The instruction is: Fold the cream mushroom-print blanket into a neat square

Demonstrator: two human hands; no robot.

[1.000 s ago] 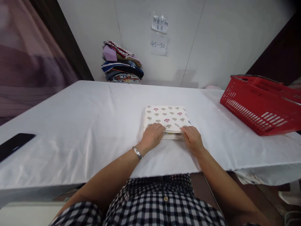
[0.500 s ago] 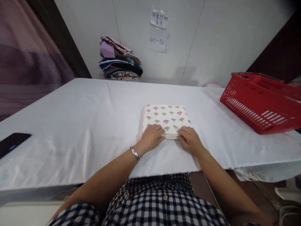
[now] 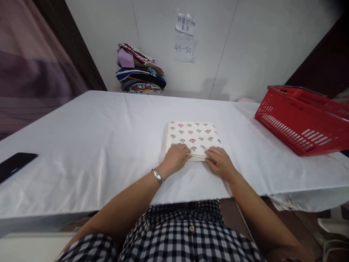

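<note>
Near the table's front edge, left hand (image 3: 176, 157) and right hand (image 3: 220, 162) press curled fingers onto the near edge of a folded mushroom-print cloth (image 3: 193, 136); pressing evenly should keep layers aligned.

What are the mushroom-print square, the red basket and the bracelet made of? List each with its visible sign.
Mushroom-print square: looks like soft woven or knit cloth, matte; its folded layers show at the near edge under both hands.
Red basket: apparently moulded plastic, slightly glossy, with slotted walls; the rim handles look like metal.
Bracelet: seemingly metal, silvery and shiny, catching the light on the left wrist.
</note>
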